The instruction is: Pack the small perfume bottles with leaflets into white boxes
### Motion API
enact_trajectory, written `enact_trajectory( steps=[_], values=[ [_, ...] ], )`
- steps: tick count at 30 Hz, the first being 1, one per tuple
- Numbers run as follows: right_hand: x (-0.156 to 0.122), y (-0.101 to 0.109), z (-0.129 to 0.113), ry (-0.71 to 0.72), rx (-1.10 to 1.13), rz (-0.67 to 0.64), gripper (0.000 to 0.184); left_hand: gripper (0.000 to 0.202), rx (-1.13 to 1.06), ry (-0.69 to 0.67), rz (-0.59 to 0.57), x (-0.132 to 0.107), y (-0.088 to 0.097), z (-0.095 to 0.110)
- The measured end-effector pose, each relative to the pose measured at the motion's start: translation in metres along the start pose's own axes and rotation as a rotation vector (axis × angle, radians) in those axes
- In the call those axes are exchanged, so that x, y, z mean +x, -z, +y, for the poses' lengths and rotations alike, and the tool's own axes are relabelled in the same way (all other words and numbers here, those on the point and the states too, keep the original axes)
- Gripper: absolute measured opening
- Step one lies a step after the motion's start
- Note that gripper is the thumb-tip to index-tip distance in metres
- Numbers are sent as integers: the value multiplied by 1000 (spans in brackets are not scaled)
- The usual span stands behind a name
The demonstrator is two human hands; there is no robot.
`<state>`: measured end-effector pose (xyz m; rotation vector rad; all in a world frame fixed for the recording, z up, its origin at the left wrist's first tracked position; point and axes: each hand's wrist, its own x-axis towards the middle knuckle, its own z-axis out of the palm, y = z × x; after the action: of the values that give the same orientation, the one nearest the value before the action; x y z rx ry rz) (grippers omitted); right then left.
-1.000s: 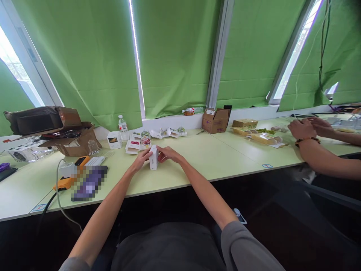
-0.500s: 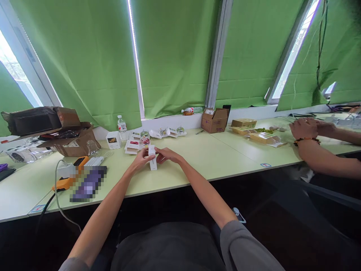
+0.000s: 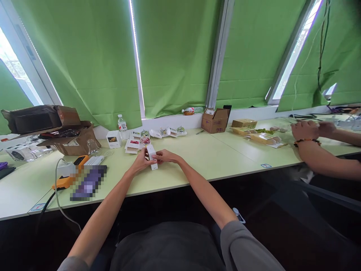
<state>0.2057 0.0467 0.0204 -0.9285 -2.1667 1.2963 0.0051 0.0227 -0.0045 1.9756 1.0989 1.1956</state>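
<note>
Between my two hands is a small white box (image 3: 152, 158), held upright and slightly tilted over the pale table (image 3: 194, 165). My left hand (image 3: 141, 162) grips its left side with the thumb across the front. On the other side, my right hand (image 3: 166, 156) has its fingers closed against the box's right side. Just beyond the hands lie opened white packages with a red picture (image 3: 132, 144) and a round clear item with red contents (image 3: 145, 140). The back of the box is hidden from me.
A white box (image 3: 114, 139) and a plastic bottle (image 3: 122, 124) stand behind to the left. Further left are a cardboard box (image 3: 72, 143), an orange power strip (image 3: 63, 183) and a pixelated phone-like object (image 3: 89, 183). A brown carton (image 3: 216, 121) stands right; another person's hands (image 3: 306, 130) work beyond.
The white box has turned and tilted a little in my hands. My right thumb has come onto its front face. The other person's hands have barely shifted.
</note>
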Motion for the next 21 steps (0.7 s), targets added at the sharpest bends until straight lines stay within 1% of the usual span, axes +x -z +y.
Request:
enact_trajectory(
  steps=[3,6,10,15,18,21],
  values=[
    [-1,-3,0,17,-71,55,48,74,58,3,33,-2,-1,-3],
    [-2,-5,-1,27,-110,99,44,77,112,10,37,-2,0,-5],
    [-1,-2,-1,19,-90,76,41,75,155,4,39,-2,2,-4],
    [-2,4,0,38,-36,30,41,71,207,14,52,-2,6,-3],
    [-3,6,2,36,-21,41,41,70,191,3,66,-2,6,-2],
    [-2,8,4,29,-8,69,40,65,198,-6,76,-2,7,-2]
  ],
)
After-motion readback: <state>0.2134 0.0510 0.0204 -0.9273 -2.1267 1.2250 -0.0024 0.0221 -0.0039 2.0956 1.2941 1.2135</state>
